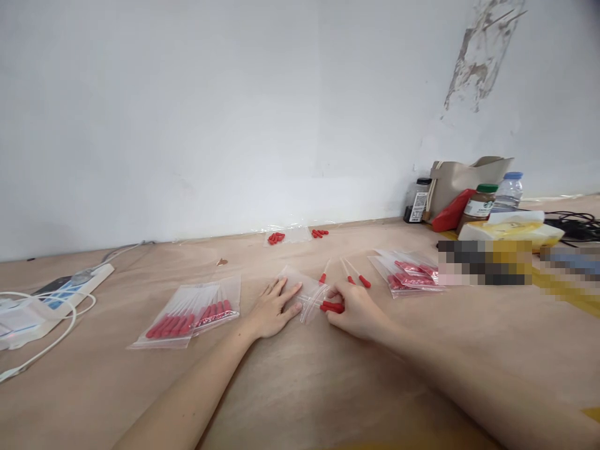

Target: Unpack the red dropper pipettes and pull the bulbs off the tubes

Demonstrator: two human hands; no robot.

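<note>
A small clear zip bag (pixel 296 282) lies flat on the table, its mouth toward the right. My left hand (pixel 274 310) rests open with fingers spread, its fingertips on the bag's left side. In my right hand (pixel 359 310), thumb and fingers close on droppers (pixel 332 307) by their red rubber bulbs. Their clear stems point left and lie at the bag's mouth; I cannot tell how far inside they reach. Just beyond the right hand are a loose dropper (pixel 323 275) and two more, one dropper (pixel 364 280) showing plainly and the other partly hidden by the hand.
Filled bags of droppers (pixel 173 322) lie at left, and more filled bags (pixel 412 274) at right. Loose red bulbs (pixel 276 238) lie near the wall on a clear bag. A power strip (pixel 60 300) with white cables stands far left. Bottles, a jar (pixel 480 203) and a tissue pack (pixel 513 232) stand back right.
</note>
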